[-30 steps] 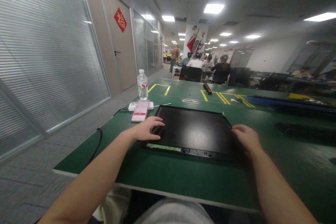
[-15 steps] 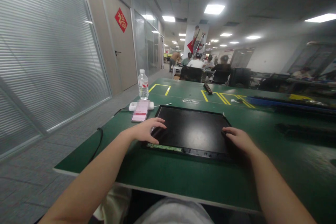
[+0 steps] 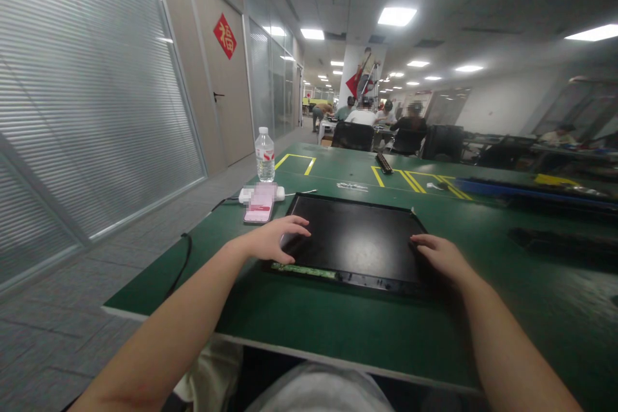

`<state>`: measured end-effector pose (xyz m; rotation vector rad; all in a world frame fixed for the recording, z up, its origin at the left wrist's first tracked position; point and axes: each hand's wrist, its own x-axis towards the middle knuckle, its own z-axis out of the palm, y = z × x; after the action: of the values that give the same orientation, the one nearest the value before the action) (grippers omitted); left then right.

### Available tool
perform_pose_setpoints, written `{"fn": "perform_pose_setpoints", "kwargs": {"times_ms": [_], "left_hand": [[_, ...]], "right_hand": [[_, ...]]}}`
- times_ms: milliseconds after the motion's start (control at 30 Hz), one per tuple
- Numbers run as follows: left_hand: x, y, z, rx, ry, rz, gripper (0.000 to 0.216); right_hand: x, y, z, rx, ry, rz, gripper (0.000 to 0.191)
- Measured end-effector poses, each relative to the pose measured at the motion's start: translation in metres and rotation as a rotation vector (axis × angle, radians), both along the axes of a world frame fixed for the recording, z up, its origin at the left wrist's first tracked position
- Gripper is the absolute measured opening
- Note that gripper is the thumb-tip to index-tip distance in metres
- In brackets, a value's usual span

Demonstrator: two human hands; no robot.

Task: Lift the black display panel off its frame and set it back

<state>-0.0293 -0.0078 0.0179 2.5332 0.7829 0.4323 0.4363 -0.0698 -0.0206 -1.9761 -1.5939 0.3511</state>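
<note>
A black LCD screen panel (image 3: 357, 232) lies face up on the green table, set in a black frame. A thin green circuit board (image 3: 304, 270) runs along the left part of its near edge. At the panel's left side is my left hand (image 3: 273, 239), fingers and thumb spread apart over the border and corner. My right hand (image 3: 441, 257) rests at the opposite side, its fingers stretched over the right border; the thumb and the underside of that hand are hidden. Neither hand lifts the panel.
Beyond the panel's left corner are a phone (image 3: 259, 205), a white power strip (image 3: 279, 193) and a water bottle (image 3: 265, 156). A black slotted strip (image 3: 384, 163) lies at the back, a blue tray (image 3: 512, 190) at the right. Several people sit farther away; one stands on a ladder (image 3: 374, 80).
The view has shifted very slightly. Both hands stay at the panel's two sides, and the panel has not visibly moved on the table. A person far back bends lower.
</note>
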Motion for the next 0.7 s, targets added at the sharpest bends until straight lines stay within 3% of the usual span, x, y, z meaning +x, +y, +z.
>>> {"fn": "perform_pose_setpoints", "kwargs": {"times_ms": [167,333,533,700], "left_hand": [[-0.001,0.004,-0.004,0.016,0.027,0.035,0.061],[0.001,0.015,-0.018,0.134,0.022,0.230,0.045],[0.002,0.025,-0.029,0.241,0.077,0.498,0.036],[0.006,0.025,-0.030,0.237,0.141,0.504,0.032]], "right_hand": [[-0.001,-0.001,0.003,0.032,0.003,-0.039,0.035],[0.004,-0.003,0.010,0.062,-0.035,-0.202,0.036],[0.018,-0.002,0.008,-0.078,-0.087,-0.337,0.033],[0.025,0.000,0.002,-0.150,-0.119,-0.301,0.034]]}}
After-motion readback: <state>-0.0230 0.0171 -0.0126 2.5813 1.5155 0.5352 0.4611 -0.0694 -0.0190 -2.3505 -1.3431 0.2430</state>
